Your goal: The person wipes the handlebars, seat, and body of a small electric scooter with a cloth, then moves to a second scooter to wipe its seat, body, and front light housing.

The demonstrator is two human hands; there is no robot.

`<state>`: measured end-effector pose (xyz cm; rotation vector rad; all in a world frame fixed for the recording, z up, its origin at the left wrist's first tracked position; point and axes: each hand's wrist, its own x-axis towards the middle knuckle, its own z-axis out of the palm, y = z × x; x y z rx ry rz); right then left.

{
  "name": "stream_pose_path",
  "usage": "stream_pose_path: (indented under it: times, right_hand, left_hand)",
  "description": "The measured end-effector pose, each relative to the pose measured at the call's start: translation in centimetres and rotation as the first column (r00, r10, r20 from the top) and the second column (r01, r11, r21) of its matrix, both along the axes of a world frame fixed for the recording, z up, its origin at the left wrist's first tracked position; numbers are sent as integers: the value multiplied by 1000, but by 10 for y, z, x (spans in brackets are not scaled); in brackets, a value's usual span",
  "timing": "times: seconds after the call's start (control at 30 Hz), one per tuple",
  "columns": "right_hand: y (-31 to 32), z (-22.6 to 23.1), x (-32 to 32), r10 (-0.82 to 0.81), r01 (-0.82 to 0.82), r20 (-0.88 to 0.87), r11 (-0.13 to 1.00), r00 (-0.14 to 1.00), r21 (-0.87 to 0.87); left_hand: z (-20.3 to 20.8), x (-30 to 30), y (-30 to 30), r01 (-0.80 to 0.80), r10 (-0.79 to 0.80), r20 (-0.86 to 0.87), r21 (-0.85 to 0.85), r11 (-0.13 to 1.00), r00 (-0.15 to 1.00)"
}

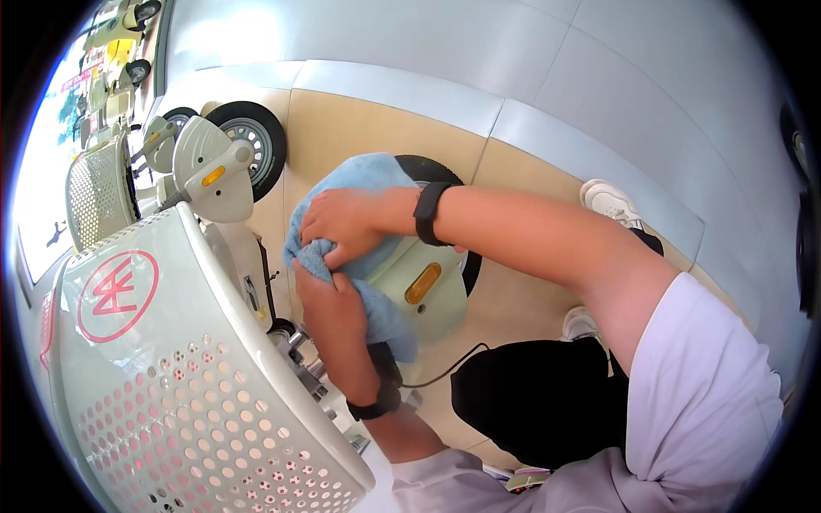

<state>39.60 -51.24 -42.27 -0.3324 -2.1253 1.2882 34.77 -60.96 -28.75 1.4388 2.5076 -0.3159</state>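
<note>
A light blue cloth [366, 173] is draped over the pale cream-green front fender of a scooter [445, 312], which carries an oval orange reflector [423, 283]. My right hand [355, 221] reaches across from the right, its fingers closed on the cloth's bunched part. Just below it, my left hand [332, 312] grips the same bunch, thumb close to the right hand. The cloth's lower end hangs beside my left wrist. Behind the cloth and my right forearm, the black tyre [434, 169] shows only in part.
A pale perforated basket [154, 368] with a red round emblem fills the lower left. Another scooter's front fender [209, 171] and wheel [248, 145] stand farther left, with more scooters beyond. A thin black cable [449, 369] curves near my knee. Beige and grey tiles [385, 124] cover the floor.
</note>
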Motion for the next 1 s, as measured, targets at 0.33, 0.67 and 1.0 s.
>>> stream_pose_path:
  times: [0.33, 0.67, 1.0]
  right_hand:
    - [-62, -21, 35, -427, 423, -47, 902, 903, -86]
    - [-31, -15, 17, -69, 117, -230, 972, 971, 201]
    - [-68, -32, 42, -395, 382, -177, 919, 902, -99]
  left_hand:
    - [-15, 12, -31, 285, -282, -94, 30, 958, 955]
    - [-12, 25, -42, 169, -153, -125, 131, 977, 980]
    - [-29, 14, -36, 410, -403, -77, 160, 898, 912]
